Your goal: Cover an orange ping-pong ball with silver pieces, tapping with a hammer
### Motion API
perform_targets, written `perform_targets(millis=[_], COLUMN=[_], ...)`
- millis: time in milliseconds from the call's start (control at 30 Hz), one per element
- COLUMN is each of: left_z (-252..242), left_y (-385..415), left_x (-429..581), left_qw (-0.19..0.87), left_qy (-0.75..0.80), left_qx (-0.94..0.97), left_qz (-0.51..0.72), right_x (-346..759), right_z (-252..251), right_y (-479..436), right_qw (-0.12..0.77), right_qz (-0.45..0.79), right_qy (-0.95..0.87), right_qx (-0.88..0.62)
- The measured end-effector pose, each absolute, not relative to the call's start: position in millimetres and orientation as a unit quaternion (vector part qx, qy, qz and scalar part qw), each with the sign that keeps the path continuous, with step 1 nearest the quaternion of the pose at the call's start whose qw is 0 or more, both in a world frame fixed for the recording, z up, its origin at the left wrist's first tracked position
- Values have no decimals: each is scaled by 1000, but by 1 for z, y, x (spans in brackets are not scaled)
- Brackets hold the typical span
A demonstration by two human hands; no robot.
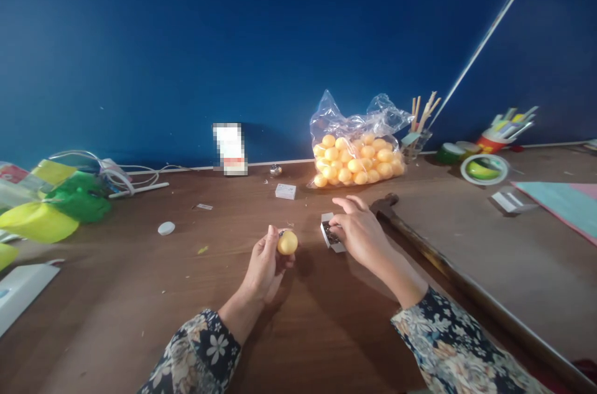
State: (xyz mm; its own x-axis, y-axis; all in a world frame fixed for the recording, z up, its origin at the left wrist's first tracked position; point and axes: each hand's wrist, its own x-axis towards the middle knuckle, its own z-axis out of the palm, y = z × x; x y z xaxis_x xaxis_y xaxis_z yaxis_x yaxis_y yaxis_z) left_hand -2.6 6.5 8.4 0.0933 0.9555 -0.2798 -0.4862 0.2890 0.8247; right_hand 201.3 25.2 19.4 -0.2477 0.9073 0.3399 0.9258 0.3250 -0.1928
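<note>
My left hand point(267, 266) is closed around a pale yellow-orange ball point(287, 243), with the thumb along its left side. A small dark spot shows on the ball near the thumb. To the right stands a small open white box point(328, 220) with many tiny dark pieces in it, too small to name. The thumb and forefinger of my right hand point(357, 229) are pinched together inside that box, the other fingers raised. What lies between those fingertips is hidden.
A clear plastic bag of similar balls point(357, 161) stands against the blue wall. Beyond my hands lie a closed small white box point(285, 191) and a shiny metal item point(275, 169). A long wooden stick point(433, 254) runs along the right; a white cap point(166, 229) sits left.
</note>
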Motion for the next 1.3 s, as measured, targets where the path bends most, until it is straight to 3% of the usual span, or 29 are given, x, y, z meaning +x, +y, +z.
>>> perform_targets(millis=[233, 833, 1300], left_z=[8, 4, 1], left_y=[7, 6, 8], left_x=[-1, -2, -2], left_qw=[684, 696, 699], left_qy=[431, 410, 403], left_qx=[282, 282, 288], left_qz=[517, 517, 516], right_x=[196, 204, 196], right_z=[15, 18, 20], right_y=[27, 29, 25], right_qw=[168, 235, 159], right_qz=[-32, -36, -17], right_qy=[-784, -791, -792], right_qx=[-597, -564, -589])
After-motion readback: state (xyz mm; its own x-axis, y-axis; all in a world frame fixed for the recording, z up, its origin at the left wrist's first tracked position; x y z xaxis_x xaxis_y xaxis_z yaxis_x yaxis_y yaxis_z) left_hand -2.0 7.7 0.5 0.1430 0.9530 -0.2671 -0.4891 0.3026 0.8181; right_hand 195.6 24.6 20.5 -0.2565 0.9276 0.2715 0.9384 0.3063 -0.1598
